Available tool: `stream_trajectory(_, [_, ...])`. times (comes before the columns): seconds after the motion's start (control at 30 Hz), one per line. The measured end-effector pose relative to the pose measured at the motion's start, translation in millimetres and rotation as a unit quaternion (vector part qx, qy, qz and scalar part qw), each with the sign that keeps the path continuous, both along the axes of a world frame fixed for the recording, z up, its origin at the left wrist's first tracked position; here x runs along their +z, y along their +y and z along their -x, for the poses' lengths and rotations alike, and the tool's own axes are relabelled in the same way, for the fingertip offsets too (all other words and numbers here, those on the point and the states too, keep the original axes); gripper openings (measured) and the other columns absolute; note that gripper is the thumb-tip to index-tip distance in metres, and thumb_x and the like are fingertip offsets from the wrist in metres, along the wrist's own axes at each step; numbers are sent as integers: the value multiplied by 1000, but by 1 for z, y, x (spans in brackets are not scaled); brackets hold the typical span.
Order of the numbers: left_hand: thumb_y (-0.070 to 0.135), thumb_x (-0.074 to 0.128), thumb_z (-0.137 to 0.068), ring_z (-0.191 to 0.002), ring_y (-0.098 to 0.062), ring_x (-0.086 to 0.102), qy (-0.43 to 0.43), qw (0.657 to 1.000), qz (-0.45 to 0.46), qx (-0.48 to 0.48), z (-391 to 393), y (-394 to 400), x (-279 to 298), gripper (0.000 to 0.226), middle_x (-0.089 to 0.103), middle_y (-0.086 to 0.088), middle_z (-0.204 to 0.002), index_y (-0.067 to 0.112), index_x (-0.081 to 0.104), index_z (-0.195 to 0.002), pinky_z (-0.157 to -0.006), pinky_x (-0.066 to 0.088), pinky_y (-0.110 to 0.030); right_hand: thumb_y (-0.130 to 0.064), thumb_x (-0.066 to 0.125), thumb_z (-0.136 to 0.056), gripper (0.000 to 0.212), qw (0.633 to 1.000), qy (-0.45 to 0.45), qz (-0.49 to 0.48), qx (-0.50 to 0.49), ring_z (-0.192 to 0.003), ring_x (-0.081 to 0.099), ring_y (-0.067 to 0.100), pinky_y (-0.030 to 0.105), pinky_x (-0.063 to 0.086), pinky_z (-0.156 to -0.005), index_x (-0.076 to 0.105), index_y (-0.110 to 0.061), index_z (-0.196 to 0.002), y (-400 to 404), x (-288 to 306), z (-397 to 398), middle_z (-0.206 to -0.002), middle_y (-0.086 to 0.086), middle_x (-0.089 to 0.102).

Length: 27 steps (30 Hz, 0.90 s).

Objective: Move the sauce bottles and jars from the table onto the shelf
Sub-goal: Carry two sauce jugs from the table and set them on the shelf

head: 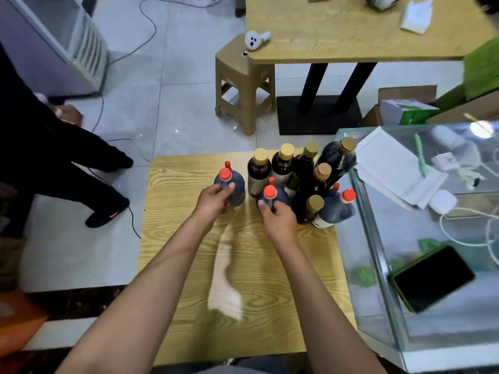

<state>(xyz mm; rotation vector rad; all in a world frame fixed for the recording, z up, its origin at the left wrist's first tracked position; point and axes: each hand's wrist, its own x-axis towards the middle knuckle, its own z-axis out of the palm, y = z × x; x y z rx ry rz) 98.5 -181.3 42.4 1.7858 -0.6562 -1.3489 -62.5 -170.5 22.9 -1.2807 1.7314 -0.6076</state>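
Now, left grip [216, 199] holding red-capped jug [234, 188], right grip [276, 215] holding second jug [278, 197]

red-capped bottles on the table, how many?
3. One held by the left hand; one held by the right hand; one at the cluster's right edge. Others may be hidden behind.

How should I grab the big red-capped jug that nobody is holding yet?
Take the dark red-capped jug by its neck just under the cap, reaching in from above. Gold-capped dark bottles crowd its left side and a glass tank stands at its right.
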Motion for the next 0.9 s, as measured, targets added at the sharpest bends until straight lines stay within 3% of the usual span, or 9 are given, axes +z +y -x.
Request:
stream_trajectory(0.17, [16,61,-93,-43,-3,47,26,999,-25,-28,-12,41,4,11,52,-4,-74,13,59,-83,-51,38,-21,-30,59,-96,43,998,25,-8,49,-71,49,23,33,25,-62,40,-19,-59,38,-3,-1,-70,3,50])
stream_trajectory(0.27, [16,65,-91,-50,-10,50,41,998,-30,-21,-6,71,9,8,54,-5,-71,14,62,-83,-57,40,-26,-32,58,-96,44,998,32,-16,56,-72,49,22,32,25,-61,40,-20,-58,67,1,-3,-68,-3,48])
stream_trajectory(0.37, [23,68,-88,-57,-16,52,63,997,-45,-9,-6,103,16,12,56,-5,-69,12,65,-91,-56,43,-27,-35,61,-94,46,998,-33,-40,-30,-65,55,27,37,42,-61,43,-19,-55,92,9,-2,-57,-4,47])
stream_trajectory(0.5, [26,67,-88,-60,-17,55,83,994,-60,-25,-5,155,22,23,60,-7,-70,11,65,-105,-58,41,-27,-33,64,-94,40,994,-57,-68,-58,-54,48,17,28,37,-54,53,-13,-60,139,23,7,-59,6,49])
stream_trajectory(0.7, [18,72,-84,-72,-19,67,75,993,-53,-81,9,234,34,27,72,-11,-83,9,67,-109,-56,50,-22,-26,69,-90,23,957,-165,-122,-207,-48,57,20,28,49,-50,63,-6,-83,229,52,36,-69,10,59])
stream_trajectory(0.8, [22,74,-81,-74,-20,70,62,989,-36,-131,31,257,43,27,73,-8,-78,7,70,-104,-64,53,-26,-27,68,-91,28,946,-181,-84,-255,-47,52,20,29,48,-53,62,-7,-73,279,72,65,-67,10,57])
stream_trajectory(0.9, [27,72,-84,-64,-20,65,48,983,-13,-178,74,282,72,21,69,-10,-70,8,72,-95,-60,51,-23,-33,68,-92,38,929,-190,-30,-317,-50,50,18,26,42,-50,59,-11,-62,330,96,101,-60,6,55])
